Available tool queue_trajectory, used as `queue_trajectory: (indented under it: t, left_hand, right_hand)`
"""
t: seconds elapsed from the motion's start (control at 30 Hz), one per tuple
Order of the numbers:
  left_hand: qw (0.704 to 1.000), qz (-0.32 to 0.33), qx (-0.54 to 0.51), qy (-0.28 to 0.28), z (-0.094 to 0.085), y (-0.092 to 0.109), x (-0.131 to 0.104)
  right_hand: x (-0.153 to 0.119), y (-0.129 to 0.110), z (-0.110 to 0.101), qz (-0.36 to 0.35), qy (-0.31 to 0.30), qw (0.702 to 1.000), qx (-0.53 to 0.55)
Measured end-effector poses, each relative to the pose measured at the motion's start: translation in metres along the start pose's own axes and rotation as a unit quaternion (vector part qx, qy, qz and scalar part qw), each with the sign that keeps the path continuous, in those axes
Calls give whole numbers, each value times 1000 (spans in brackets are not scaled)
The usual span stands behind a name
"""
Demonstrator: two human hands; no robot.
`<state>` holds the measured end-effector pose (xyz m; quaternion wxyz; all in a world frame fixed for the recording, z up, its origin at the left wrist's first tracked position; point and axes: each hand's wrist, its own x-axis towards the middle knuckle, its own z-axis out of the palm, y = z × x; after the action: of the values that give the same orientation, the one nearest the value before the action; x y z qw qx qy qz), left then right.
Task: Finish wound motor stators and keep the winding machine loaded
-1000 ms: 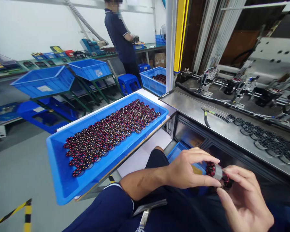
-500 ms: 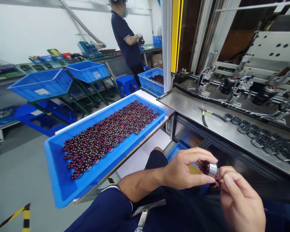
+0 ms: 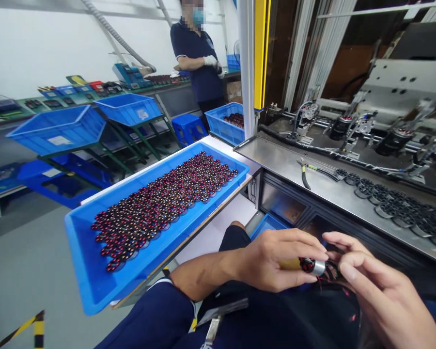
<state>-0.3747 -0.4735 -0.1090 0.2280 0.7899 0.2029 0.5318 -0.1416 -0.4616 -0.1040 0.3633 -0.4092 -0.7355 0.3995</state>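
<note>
My left hand (image 3: 276, 259) grips a small motor stator (image 3: 318, 266) between thumb and fingers, low in front of my lap. The stator has a silver metal ring and dark, red-marked windings, with thin red wires hanging from its right end. Close against that end is my right hand (image 3: 378, 281), its thumb and fingers curved and apart, with nothing visible held between them. Below its thumb, small red bits (image 3: 346, 291) show against the dark clothing. The fingers hide part of the stator.
A blue tray (image 3: 74, 242) of many wound stators stands at left. Pliers (image 3: 305, 173) and rows of dark stator parts (image 3: 380, 194) lie on the metal ledge (image 3: 269, 151) before a machine. A co-worker (image 3: 199, 58) stands behind, near blue crates (image 3: 214, 118).
My right fingers, earlier pinched at the red wires, have spread apart. The stator has tilted and sunk slightly in my left hand. The co-worker has turned.
</note>
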Motion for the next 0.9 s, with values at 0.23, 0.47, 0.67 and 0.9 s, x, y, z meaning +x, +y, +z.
queue_trajectory:
  t: [0.23, 0.47, 0.67, 0.9]
  left_hand:
    - [998, -7, 61, 23, -2, 0, -6]
    - [997, -17, 77, 15, -7, 3, -8]
    - [984, -125, -117, 47, -30, -3, -20]
    - [859, -356, -271, 247, -25, -12, -22]
  right_hand:
    - [0, -8, -8, -125, 78, 969, -197]
    - [16, -44, 16, -369, -24, 862, -348]
    - [47, -34, -13, -364, -107, 861, -338]
    - [190, 42, 5, -124, 45, 914, -383]
